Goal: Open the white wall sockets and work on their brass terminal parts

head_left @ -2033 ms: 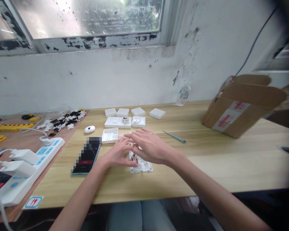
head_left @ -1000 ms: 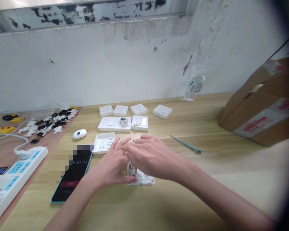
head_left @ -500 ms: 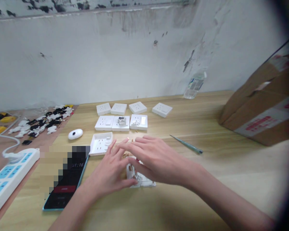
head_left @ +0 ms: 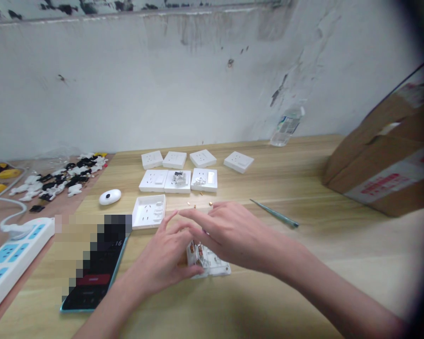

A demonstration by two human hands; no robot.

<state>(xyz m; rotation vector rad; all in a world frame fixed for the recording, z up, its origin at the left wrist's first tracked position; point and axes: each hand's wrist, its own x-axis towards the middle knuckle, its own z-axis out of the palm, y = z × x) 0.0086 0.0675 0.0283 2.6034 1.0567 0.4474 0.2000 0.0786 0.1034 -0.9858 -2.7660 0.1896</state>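
A white plastic socket base [head_left: 217,266] with copper contact strips [head_left: 199,249] lies under both hands, its far part hidden by my fingers. My left hand [head_left: 166,254] is closed around its left side, thumb against the near edge. Above its far end, my right hand [head_left: 229,230] has its fingers bent together in a pinch and meeting the left fingertips. Whatever small part it holds is hidden. Behind the left fingers, an open white socket cover [head_left: 149,212] shows its hollow inside. Small brass bits [head_left: 210,204] lie just beyond the hands.
White socket panels [head_left: 203,158] stand in rows behind, some with small parts on top. A thin green screwdriver [head_left: 275,214] is at right. A phone [head_left: 95,278], power strip [head_left: 17,259] and white oval device [head_left: 110,197] are left. A cardboard box [head_left: 385,160] and bottle [head_left: 288,126] are farther back.
My left fingers have curled in more, and the right fingertips have shifted over the base's far end. More of the copper strips now shows. The view has shifted slightly.
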